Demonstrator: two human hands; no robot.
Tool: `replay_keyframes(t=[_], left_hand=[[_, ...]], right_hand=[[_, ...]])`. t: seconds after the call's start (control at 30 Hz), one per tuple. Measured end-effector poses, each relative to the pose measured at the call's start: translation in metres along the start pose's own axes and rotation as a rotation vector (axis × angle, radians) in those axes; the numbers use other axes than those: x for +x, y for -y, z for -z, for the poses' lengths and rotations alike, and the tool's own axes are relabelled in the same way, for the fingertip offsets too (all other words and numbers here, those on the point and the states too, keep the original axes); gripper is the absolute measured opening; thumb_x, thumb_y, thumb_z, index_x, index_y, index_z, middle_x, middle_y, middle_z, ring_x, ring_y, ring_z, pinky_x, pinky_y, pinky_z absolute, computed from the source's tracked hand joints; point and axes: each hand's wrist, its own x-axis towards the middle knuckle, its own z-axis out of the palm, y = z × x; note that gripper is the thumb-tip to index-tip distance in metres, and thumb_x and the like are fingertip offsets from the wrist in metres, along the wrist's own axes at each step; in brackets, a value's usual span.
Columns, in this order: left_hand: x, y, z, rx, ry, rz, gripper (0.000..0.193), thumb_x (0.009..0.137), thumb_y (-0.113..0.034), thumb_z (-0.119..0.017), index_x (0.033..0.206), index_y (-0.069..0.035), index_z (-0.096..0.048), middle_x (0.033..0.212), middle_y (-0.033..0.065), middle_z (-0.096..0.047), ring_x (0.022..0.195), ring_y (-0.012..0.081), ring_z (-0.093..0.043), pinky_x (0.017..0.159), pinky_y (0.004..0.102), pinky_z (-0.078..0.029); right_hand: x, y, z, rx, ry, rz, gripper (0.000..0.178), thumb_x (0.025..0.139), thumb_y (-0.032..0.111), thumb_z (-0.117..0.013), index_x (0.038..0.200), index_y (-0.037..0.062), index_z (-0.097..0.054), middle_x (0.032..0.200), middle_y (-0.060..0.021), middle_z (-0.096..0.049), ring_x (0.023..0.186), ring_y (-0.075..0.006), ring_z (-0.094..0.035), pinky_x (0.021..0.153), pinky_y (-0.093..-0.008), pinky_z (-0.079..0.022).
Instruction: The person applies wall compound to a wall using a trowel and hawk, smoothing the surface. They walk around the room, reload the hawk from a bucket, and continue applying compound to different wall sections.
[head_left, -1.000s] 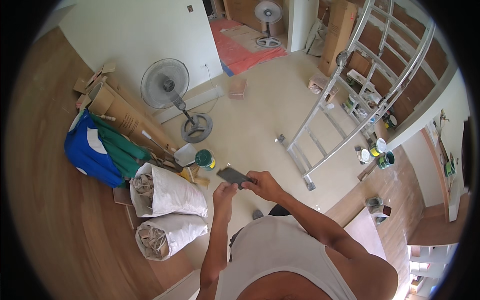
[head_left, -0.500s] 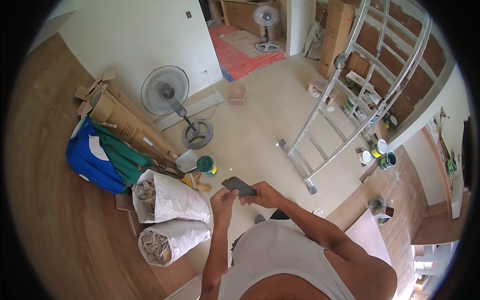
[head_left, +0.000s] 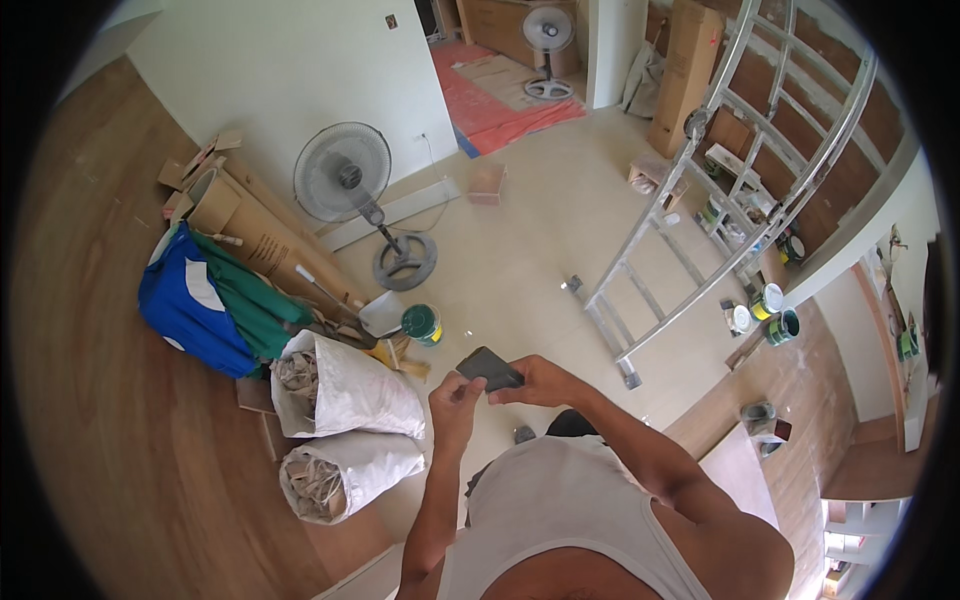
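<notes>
In front of my chest I hold a small dark grey folded sheet that looks like sandpaper (head_left: 488, 368). My left hand (head_left: 457, 402) pinches its left lower edge between thumb and fingers. On the other side, my right hand (head_left: 545, 382) is closed round the right end, with the thumb underneath. Part of the sheet is hidden by the fingers. Both hands are raised above the floor, close together but not touching.
An aluminium ladder (head_left: 640, 295) stands at the right, with paint cans (head_left: 783, 326) beyond it. Left are two white sacks of scraps (head_left: 375, 385), a green bucket (head_left: 422, 325), a dustpan (head_left: 381, 315), a standing fan (head_left: 345, 172), cardboard (head_left: 265, 240) and blue and green cloths (head_left: 185, 300).
The grey sheet is tilted differently, with its broad face turned more into view. My right hand's fingers have shifted over its end. The whole view has moved slightly.
</notes>
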Motion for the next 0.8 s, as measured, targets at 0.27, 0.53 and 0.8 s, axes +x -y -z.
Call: replay_keyframes(t=[0.27,0.53,0.8], left_hand=[[0.012,-0.019,-0.008,-0.104,-0.096,0.129,0.023,0.083,-0.008,-0.074,0.071,-0.004,-0.055,0.067,-0.0063,-0.047,0.062,0.0033,-0.039,0.056,0.0209,-0.029],[0.055,-0.011,-0.039,-0.058,0.127,0.141,0.020,0.084,-0.007,-0.073,0.072,-0.003,-0.057,0.068,-0.0065,-0.049,0.062,0.0026,-0.039,0.056,0.0204,-0.030],[0.171,-0.015,-0.058,0.203,0.199,-0.014,0.016,0.091,-0.013,-0.066,0.084,0.002,-0.063,0.074,-0.0025,-0.052,0.067,0.0052,-0.044,0.060,0.0215,-0.035]], right_hand=[[-0.003,0.011,-0.003,0.047,-0.085,-0.024,0.031,0.079,0.031,-0.077,0.088,0.0025,-0.070,0.066,0.0006,-0.059,0.062,-0.0105,-0.051,0.059,-0.0281,-0.042],[0.004,0.002,0.048,0.039,-0.165,-0.040,0.029,0.082,0.030,-0.076,0.087,0.0023,-0.069,0.065,-0.0002,-0.060,0.061,-0.0094,-0.053,0.058,-0.0277,-0.044],[0.077,-0.003,0.115,0.174,-0.177,-0.023,0.027,0.082,0.029,-0.076,0.089,0.0031,-0.070,0.068,-0.0003,-0.063,0.062,-0.0081,-0.055,0.058,-0.0264,-0.045]])
